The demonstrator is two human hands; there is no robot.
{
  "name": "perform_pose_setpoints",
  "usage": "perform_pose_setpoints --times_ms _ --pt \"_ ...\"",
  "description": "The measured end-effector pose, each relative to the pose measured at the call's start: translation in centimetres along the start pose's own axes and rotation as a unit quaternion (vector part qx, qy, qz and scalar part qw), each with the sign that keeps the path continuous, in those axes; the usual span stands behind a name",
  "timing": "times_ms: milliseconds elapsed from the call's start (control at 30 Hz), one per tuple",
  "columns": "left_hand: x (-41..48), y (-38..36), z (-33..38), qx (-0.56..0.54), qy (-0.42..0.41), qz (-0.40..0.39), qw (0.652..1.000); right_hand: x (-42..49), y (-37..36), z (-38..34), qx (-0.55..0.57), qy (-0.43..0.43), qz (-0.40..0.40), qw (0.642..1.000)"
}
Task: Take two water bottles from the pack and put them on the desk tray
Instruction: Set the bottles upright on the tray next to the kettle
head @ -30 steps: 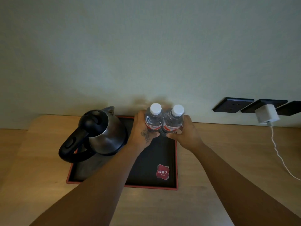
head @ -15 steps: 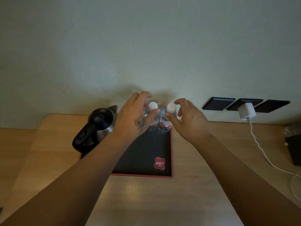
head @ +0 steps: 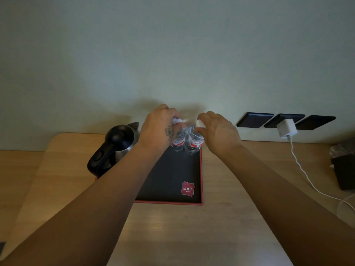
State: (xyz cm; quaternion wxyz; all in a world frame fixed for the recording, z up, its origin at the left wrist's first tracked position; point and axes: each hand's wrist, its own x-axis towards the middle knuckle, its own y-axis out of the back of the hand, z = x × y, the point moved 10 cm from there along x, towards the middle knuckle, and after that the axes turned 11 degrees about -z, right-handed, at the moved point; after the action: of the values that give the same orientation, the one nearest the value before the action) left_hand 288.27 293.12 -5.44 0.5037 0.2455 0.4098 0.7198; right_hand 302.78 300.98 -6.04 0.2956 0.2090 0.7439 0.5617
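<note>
My left hand and right hand, off the bottles' sides a second ago, now rest fingers on the caps of the two bottles standing below them at the tray's far end, so placement looks nearly done.

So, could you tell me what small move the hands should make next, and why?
Probably lift both hands away: the two clear plastic water bottles stand upright on the black red-rimmed tray, left hand and right hand resting at their white caps.
</note>
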Motion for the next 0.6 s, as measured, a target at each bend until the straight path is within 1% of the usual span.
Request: perform_pose_setpoints --times_ms 133,200,267,367,467,600 --pt "0.0 0.2 -0.7 -0.012 0.004 0.005 1.000 -0.2 0.1 -0.5 0.000 0.045 -0.007 0.999" --pt "-0.1 0.2 -0.6 -0.015 0.000 0.004 1.000 -0.1 0.3 -0.8 0.011 0.079 -0.014 0.997" --pt "-0.2 0.0 -0.2 -0.017 -0.004 0.001 1.000 -0.1 0.6 -0.6 0.024 0.093 -0.020 0.995" --pt "-0.3 -0.1 0.1 -0.016 -0.003 0.002 1.000 -0.1 0.9 0.3 0.065 0.088 -0.021 0.994" --pt "-0.4 -0.2 0.5 -0.006 0.002 0.000 1.000 -0.4 0.8 1.1 0.111 0.064 -0.013 0.992" --pt "-0.1 -0.2 0.0 0.006 0.037 -0.015 0.999 -0.9 0.1 1.5 0.100 0.031 0.001 0.995"
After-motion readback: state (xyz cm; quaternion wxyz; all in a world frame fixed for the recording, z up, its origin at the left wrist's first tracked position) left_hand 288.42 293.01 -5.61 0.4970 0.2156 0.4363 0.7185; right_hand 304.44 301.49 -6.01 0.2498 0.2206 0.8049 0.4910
